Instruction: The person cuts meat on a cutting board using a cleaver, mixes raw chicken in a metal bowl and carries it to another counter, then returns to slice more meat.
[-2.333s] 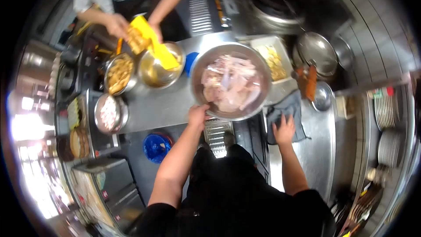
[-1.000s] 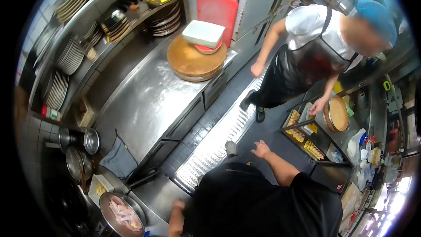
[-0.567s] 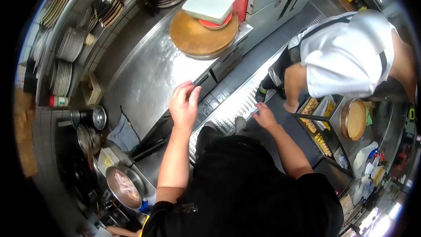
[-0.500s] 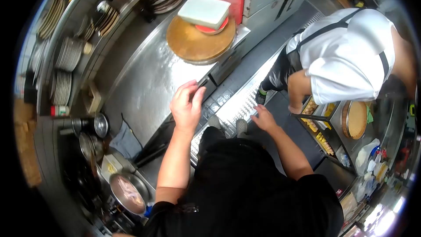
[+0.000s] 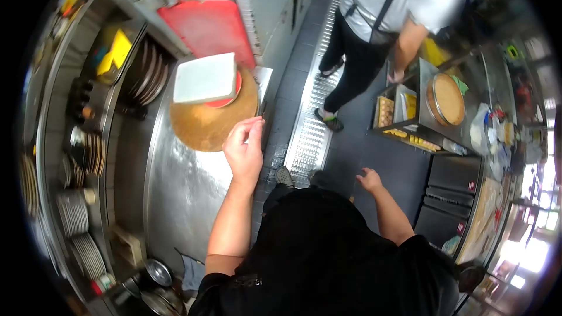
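My left hand [image 5: 244,151] is raised over the edge of the steel counter [image 5: 187,199], in front of a round wooden chopping board [image 5: 193,131]. Its thumb and fingertips come together, and I see nothing between them. On the board stands a pale rectangular tub [image 5: 205,79], resting on a red round dish or lid [image 5: 225,102]. My right hand [image 5: 370,180] hangs low above the dark floor, touching nothing. Its fingers are loosely bent and apart, with nothing visible in them.
A co-worker in a white shirt [image 5: 374,0] bends at a steel rack [image 5: 418,117] ahead on the right. A metal floor grate [image 5: 307,131] runs between counter and rack. Stacked plates [image 5: 88,254] fill the left shelves. A red board [image 5: 211,29] stands behind the counter.
My view has turned right and moved forward, bringing the chopping board closer. My left thumb and fingertips have drawn together. My right hand has moved lower and outward. The co-worker stands farther ahead.
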Motion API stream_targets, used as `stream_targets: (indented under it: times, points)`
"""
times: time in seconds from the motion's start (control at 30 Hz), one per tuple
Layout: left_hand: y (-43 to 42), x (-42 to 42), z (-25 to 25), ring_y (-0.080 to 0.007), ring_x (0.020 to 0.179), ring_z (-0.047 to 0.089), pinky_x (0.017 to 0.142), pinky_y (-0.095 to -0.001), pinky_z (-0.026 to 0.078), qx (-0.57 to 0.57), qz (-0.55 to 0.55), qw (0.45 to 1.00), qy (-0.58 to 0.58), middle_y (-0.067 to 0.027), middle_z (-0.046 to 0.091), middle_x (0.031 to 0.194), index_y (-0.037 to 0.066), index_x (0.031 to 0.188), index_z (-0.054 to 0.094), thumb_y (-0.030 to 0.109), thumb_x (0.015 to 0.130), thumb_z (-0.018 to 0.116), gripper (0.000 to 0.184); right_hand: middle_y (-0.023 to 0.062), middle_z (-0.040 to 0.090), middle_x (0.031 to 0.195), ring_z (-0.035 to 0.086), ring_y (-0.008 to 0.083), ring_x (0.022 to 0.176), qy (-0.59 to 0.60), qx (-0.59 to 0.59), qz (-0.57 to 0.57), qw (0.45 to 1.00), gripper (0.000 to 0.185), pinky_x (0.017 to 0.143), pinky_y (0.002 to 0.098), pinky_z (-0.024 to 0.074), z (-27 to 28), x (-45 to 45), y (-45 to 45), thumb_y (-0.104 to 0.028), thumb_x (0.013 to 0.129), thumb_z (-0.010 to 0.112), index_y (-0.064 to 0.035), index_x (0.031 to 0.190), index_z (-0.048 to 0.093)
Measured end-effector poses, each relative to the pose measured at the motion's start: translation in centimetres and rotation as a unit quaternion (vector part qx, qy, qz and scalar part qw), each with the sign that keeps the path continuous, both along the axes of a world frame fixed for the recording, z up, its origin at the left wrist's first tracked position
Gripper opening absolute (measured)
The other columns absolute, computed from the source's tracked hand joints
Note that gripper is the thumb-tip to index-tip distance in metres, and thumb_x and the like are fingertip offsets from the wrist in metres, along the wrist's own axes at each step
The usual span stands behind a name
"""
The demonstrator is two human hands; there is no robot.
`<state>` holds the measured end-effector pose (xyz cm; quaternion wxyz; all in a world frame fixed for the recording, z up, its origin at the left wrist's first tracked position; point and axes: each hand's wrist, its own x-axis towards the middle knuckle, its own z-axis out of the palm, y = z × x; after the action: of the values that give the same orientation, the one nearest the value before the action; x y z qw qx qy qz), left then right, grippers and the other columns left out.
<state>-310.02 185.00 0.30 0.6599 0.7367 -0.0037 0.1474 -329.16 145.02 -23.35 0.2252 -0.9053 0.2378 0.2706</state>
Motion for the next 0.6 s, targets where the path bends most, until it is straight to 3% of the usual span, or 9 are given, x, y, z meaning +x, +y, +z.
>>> stream_targets:
  times: [0.2,0.43,0.53,0.6]
  points:
    - [-4.3,4.6,0.0,-0.0175,0.089,0.071,0.080,-0.0300,0.057,-0.114,-0.128,0.983,0.064,-0.0135,0.074,0.099,-0.008,0.099,0.071,0.013,0.104,0.061,0.023,0.0257,0.063,0.134,0.059,0.0404,0.126,0.059,-0.005,-0.133,0.989,0.061,0.106,0.0443,0.0479,-1.1,-6.5,-0.5,-0.042,0.091,0.070,-0.0006,0.135,0.062]
    - [-12.1,10.3,-1.1,-0.0164,0.087,0.071,0.080,-0.0306,0.057,-0.110,-0.212,0.966,0.102,-0.0140,0.073,0.098,-0.008,0.100,0.070,0.018,0.106,0.059,0.028,0.0238,0.068,0.125,0.063,0.0401,0.119,0.073,0.020,-0.213,0.974,0.062,0.098,0.0438,0.0521,-7.5,-12.4,-2.1,-0.045,0.085,0.074,-0.0010,0.129,0.065]
    - [-15.8,14.1,-5.6,-0.0245,0.081,0.072,0.079,-0.0341,0.057,0.108,-0.232,0.963,0.089,-0.0171,0.073,0.095,-0.004,0.101,0.070,0.018,0.102,0.063,0.024,0.0226,0.069,0.125,0.064,0.0396,0.119,0.098,0.038,-0.235,0.966,0.062,0.098,0.0446,0.0522,-11.5,-12.4,-4.7,-0.046,0.085,0.074,-0.0013,0.128,0.066]
    - [-18.1,16.2,-8.9,-0.0369,0.086,0.070,0.081,-0.0419,0.056,0.327,-0.268,0.906,0.009,-0.0216,0.071,0.096,-0.001,0.101,0.069,0.020,0.097,0.067,0.022,0.0220,0.069,0.125,0.064,0.0396,0.119,0.094,0.038,-0.257,0.961,0.062,0.098,0.0451,0.0523,-12.0,-10.5,-7.0,-0.047,0.085,0.073,-0.0018,0.128,0.067]
